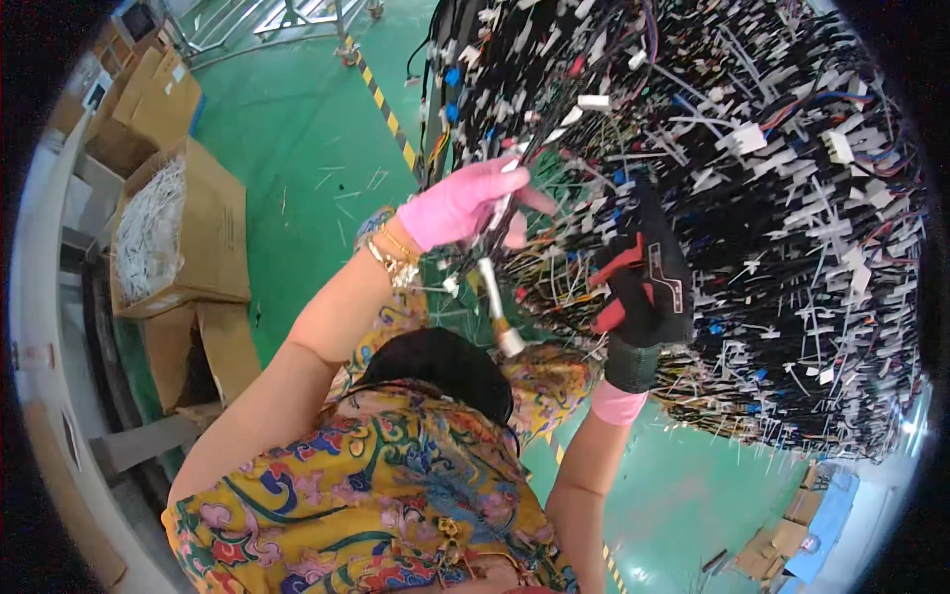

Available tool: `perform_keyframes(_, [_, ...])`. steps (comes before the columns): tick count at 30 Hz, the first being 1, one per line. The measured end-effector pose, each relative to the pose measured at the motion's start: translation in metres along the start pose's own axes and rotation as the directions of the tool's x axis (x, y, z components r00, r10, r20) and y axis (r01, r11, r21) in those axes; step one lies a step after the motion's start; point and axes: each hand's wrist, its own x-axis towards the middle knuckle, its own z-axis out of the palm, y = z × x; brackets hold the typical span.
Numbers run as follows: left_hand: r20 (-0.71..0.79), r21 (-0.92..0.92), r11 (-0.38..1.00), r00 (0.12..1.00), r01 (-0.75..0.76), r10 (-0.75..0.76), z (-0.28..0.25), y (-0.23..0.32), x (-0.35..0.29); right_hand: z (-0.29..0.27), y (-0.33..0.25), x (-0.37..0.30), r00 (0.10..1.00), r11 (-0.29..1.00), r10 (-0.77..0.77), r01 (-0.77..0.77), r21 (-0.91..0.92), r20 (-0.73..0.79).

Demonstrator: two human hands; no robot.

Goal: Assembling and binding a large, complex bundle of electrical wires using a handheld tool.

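My left hand [460, 206] wears a pink glove and is closed around a wire harness [535, 148] with black sleeving. A length with a white sleeve and white connector [510, 343] hangs below that hand. My right hand [611, 315] grips a black handheld tool [665, 272] with red parts, pointing away from me. A pink cuff shows at that wrist, and dark material covers much of the hand. Beside both hands is a dense mass of hanging wire harnesses [772, 247], with white connectors and pale cable-tie tails sticking out.
An open cardboard box [218, 233] full of white strips stands on the left. More cartons [148, 99] are behind it. Loose strips lie on the green floor [297, 129], which has a yellow-black line [388, 114]. A metal rack [262, 22] stands at the far left.
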Motion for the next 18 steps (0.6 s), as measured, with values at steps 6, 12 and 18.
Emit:
perform_keyframes(6, [-0.015, -0.122, 0.989, 0.996, 0.087, -0.089, -0.007, -0.008, 0.002, -0.018, 0.031, -0.039, 0.969, 0.960, -0.188, 0.146, -0.238, -0.163])
perform_keyframes(12, [0.004, 0.125, 0.979, 0.986, 0.162, -0.164, -0.007, -0.006, -0.004, -0.023, 0.019, -0.058, 0.984, 0.984, 0.175, -0.176, 0.032, 0.011])
perform_keyframes(18, [0.181, -0.067, 0.970, 0.959, 0.235, -0.219, -0.010, -0.015, -0.009, -0.018, 0.013, -0.095, 0.957, 0.952, 0.280, -0.265, 0.153, -0.082])
